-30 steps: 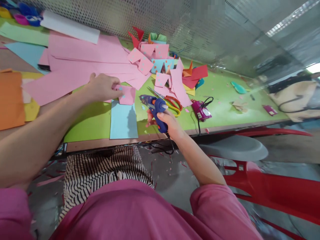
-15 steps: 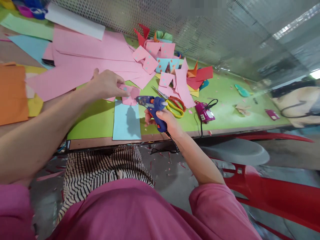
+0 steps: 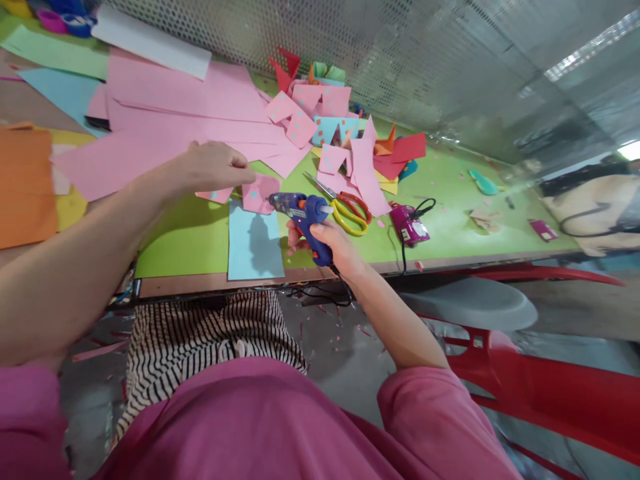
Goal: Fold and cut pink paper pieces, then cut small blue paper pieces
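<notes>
The right hand (image 3: 341, 248), closed around a glue gun (image 3: 313, 211), aims its nozzle (image 3: 276, 200) left at the pink card (image 3: 256, 199) by the left hand (image 3: 216, 164), curled, its hold unclear.

Glue gun (image 3: 316, 230) hides part of right hand (image 3: 341, 248).
</notes>
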Motion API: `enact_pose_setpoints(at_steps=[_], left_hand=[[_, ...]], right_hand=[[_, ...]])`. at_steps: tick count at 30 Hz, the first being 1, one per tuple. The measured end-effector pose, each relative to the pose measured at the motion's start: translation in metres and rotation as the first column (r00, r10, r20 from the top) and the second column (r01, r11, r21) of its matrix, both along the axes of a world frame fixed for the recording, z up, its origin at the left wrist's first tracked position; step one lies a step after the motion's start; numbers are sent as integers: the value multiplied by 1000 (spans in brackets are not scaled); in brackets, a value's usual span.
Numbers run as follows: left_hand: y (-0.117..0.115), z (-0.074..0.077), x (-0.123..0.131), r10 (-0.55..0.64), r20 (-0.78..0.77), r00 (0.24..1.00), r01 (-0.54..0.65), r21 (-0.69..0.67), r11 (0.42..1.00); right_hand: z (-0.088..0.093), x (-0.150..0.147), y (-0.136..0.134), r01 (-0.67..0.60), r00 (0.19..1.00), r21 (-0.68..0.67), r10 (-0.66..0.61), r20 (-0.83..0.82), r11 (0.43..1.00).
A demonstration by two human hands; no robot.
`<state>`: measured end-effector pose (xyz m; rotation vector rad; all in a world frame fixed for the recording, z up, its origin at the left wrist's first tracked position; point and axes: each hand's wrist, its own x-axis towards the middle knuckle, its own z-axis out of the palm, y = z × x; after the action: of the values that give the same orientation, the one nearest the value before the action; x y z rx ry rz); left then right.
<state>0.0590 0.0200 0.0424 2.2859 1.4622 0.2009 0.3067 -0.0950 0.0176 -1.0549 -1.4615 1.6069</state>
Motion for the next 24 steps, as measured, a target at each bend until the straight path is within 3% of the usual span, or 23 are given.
enact_pose_setpoints(at_steps=[4,13,24], left_hand=[[2,3,-4,25,-41,999,-30,-113,993],[8,-5,-7,48,2,999,-48,-75,996],[-6,10,-1,61,13,998,-59,-94,994]], right_hand=[[-2,-1,-1,-20,1000,-22,19,-20,1000],[2,-2,-3,-34,999,-71,34,-5,997],[2,-2,-1,-26,999,-91,29,31,995]])
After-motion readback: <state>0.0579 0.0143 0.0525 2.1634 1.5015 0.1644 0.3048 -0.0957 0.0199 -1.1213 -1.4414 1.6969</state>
